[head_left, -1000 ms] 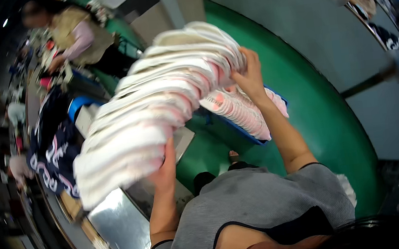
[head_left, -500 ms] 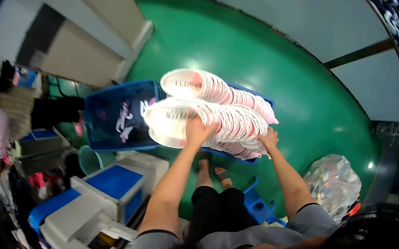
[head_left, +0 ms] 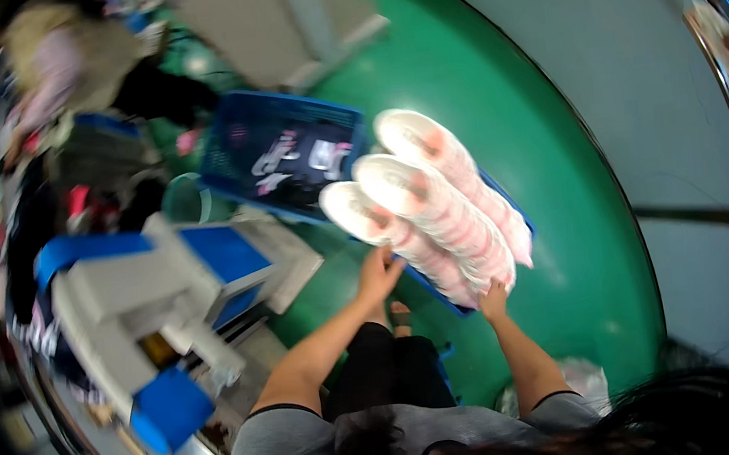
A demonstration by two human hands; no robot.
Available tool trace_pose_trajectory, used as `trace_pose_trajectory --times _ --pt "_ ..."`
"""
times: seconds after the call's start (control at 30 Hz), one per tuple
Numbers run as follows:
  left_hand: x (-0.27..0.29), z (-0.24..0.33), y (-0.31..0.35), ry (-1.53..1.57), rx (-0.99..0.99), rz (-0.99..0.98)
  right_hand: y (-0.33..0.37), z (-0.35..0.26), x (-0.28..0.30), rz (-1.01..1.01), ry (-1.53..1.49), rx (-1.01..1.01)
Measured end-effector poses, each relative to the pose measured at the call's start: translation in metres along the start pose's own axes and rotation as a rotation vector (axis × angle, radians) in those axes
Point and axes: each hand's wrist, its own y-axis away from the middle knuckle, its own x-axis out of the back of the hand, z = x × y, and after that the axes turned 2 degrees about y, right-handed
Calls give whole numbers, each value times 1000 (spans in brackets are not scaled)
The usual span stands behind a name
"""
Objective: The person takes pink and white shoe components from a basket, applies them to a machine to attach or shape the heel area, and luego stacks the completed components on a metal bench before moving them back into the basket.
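Observation:
Three long stacks of nested white, oval-rimmed pieces with pink parts lie side by side on a mostly covered blue crate [head_left: 512,200]: a far stack [head_left: 452,168], a middle stack [head_left: 449,216] and a near stack [head_left: 411,242]. Their exact kind is blurred. My left hand [head_left: 379,274] is beside the near stack, fingers apart, nothing visibly held. My right hand [head_left: 493,299] has its fingers curled against the lower end of the middle stack, close to where the near stack ends.
Left of the stacks sits another blue crate [head_left: 278,101] with a few white-and-pink pieces inside. A grey-and-blue machine [head_left: 128,286] is at my left, near a green bin [head_left: 191,200]. Another person [head_left: 59,69] works at far left. A clear plastic bag [head_left: 584,382] lies near my right arm.
The stack I held in both hands now lies between the other two. My left hand has come off it toward the near stack; my right stays at its end. The view has turned.

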Motion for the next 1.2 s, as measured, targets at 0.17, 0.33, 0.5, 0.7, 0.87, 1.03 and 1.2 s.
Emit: trace_pose_trajectory --times 0.17,0.33,0.5,0.7,0.87,1.03,1.2 --pt "114 71 220 119 198 55 53 -105 0 -674 147 769" --pt "202 120 365 -57 244 508 89 -208 -23 -890 488 1061" --pt "218 84 534 -39 462 1297 182 -327 -19 -1041 593 1318" --pt "259 31 701 -328 655 1885 254 -422 -46 -1122 583 1318" --pt "318 -4 840 -664 853 2014 344 -499 -66 -1228 691 1231" --pt "417 -57 949 -728 942 1976 464 -582 -109 -1144 848 1498" --pt "516 -128 1026 -674 1100 1871 629 -655 -136 -1182 890 1686"
